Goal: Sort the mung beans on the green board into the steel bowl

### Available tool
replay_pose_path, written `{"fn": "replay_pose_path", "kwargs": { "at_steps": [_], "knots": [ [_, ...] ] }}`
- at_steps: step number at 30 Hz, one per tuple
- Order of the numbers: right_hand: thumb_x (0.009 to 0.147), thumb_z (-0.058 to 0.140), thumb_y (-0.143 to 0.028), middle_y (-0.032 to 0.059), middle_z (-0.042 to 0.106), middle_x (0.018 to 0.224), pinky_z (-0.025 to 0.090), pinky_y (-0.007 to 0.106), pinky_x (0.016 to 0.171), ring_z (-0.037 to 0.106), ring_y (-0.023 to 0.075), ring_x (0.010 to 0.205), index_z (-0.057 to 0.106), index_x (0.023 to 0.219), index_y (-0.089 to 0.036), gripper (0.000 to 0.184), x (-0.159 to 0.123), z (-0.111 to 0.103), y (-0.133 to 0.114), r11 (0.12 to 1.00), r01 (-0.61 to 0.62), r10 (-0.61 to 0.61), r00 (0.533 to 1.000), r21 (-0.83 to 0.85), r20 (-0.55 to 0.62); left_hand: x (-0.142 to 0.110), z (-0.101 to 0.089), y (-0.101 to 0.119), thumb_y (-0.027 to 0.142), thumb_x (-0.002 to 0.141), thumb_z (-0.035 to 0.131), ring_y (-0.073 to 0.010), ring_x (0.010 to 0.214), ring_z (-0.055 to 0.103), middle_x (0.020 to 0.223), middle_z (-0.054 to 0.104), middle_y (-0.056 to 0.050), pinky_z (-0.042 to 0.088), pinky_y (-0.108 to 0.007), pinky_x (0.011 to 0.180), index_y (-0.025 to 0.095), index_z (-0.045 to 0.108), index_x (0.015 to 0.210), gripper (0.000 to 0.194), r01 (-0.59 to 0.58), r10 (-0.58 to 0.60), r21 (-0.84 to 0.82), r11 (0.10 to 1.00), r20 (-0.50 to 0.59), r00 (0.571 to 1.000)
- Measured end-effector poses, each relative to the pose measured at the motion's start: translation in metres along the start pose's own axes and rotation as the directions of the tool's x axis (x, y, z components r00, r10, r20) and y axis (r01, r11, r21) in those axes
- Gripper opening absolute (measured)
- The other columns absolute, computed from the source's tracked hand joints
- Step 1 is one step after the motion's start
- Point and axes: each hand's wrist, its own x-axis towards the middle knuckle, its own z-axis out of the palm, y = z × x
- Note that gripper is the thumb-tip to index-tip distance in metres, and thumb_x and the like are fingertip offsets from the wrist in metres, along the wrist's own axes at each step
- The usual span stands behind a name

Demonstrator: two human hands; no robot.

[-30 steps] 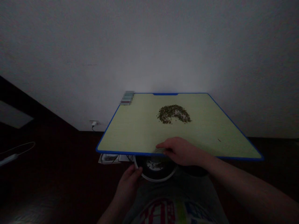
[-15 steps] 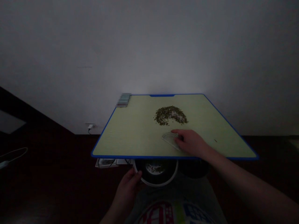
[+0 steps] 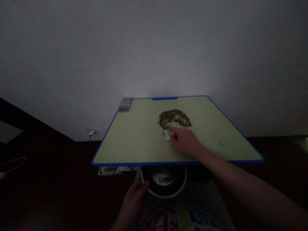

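My right hand (image 3: 184,140) is closed on a clear half-round protractor (image 3: 166,135), held low over the pale tabletop (image 3: 134,138). Just beyond it lies a curved heap of small dark green-brown grains (image 3: 168,116), apart from my fingertips by very little. Below the table's front edge, my left hand (image 3: 136,192) grips the rim of a bowl (image 3: 166,195) with a light rim and dark inner wall. Some similar grains lie on the bowl's shiny bottom.
A blurred stack (image 3: 125,104) sits at the table's back left corner. A small brown sliver (image 3: 220,143) lies toward the right. The wall (image 3: 154,48) stands behind, with a plugged-in white charger (image 3: 91,132) at left. White boxes and cables (image 3: 110,170) show under the table.
My right hand has moved forward and left with the protractor, closer to the grains, and the protractor has tilted. The bowl stays in my left hand. The view has shifted slightly.
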Motion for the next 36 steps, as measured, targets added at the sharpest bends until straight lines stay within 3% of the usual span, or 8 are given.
{"fn": "replay_pose_path", "kwargs": {
  "at_steps": [5,11,17,28,36],
  "knots": [
    [0.086,0.042,-0.023,0.0113,0.067,0.108,0.043,0.031,0.084,0.062,0.0226,0.096,0.056,0.123,-0.017,0.04,0.013,0.001,-0.003,0.998,-0.051,0.051,0.999,-0.031,-0.002,0.0,-0.002,0.0,0.026,0.06,0.078,-0.0285,0.083,0.071,0.079,0.077,-0.008,0.055,-0.034,0.073,0.016,0.07,0.082,0.025,0.01,-0.009,0.019,1.0,-0.052,0.999],
    [0.083,0.043,-0.024,0.0095,0.07,0.097,0.044,0.031,0.08,0.064,0.0221,0.088,0.059,0.121,-0.016,0.042,0.009,-0.003,0.017,0.993,-0.102,0.098,0.993,-0.053,-0.063,0.003,-0.008,-0.007,0.025,0.068,0.074,-0.0285,0.091,0.069,0.086,0.077,-0.01,0.053,-0.034,0.078,0.016,0.07,0.087,0.021,0.024,-0.024,-0.012,1.0,0.015,1.0],
    [0.083,0.043,-0.025,0.0085,0.071,0.09,0.044,0.032,0.077,0.064,0.0224,0.085,0.06,0.119,-0.015,0.041,0.005,-0.004,0.027,0.992,-0.119,0.115,0.99,-0.048,-0.076,0.0,0.001,-0.008,0.024,0.067,0.074,-0.0296,0.092,0.069,0.081,0.077,-0.01,0.052,-0.035,0.079,0.016,0.07,0.08,0.016,0.022,-0.021,-0.022,1.0,0.027,0.999],
    [0.081,0.046,-0.026,0.0073,0.071,0.081,0.043,0.03,0.07,0.063,0.0209,0.075,0.061,0.119,-0.016,0.042,-0.008,-0.013,0.044,0.978,-0.208,0.206,0.976,-0.02,-0.066,0.0,0.002,-0.005,0.028,0.061,0.078,-0.0305,0.089,0.07,0.082,0.077,-0.012,0.053,-0.037,0.078,0.014,0.071,0.083,0.027,0.014,-0.014,0.013,1.0,-0.018,1.0],
    [0.08,0.047,-0.024,0.0064,0.07,0.075,0.04,0.029,0.062,0.061,0.0197,0.068,0.064,0.115,-0.015,0.04,-0.001,-0.012,0.052,0.983,-0.186,0.184,0.977,-0.005,-0.103,0.004,-0.004,-0.004,0.027,0.062,0.078,-0.0308,0.09,0.07,0.087,0.077,-0.014,0.053,-0.037,0.079,0.012,0.072,0.087,0.03,0.0,0.0,0.009,1.0,-0.011,1.0]
  ]
}}
